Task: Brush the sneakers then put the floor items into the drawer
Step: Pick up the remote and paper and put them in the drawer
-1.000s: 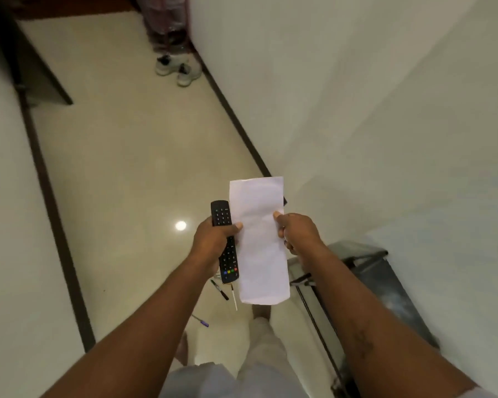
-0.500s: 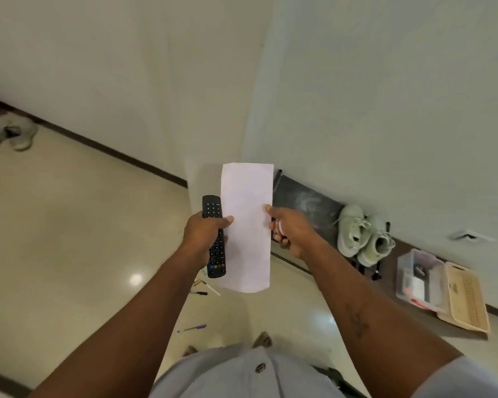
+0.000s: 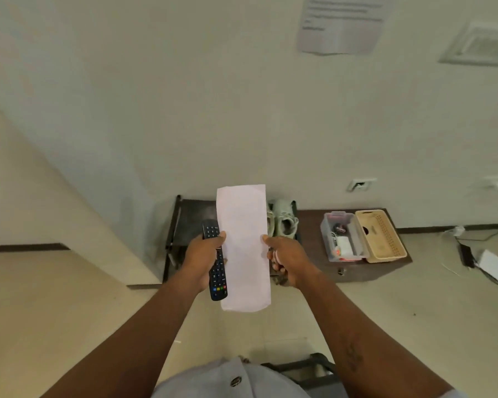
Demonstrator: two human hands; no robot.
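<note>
Gripped in left hand: remote, thumb on left edge of paper. Pinched at right edge by right hand. Beyond the grip, behind paper's top right corner: sneakers against wall; further right, clear box touching basket. Open floor left of grip.
</note>
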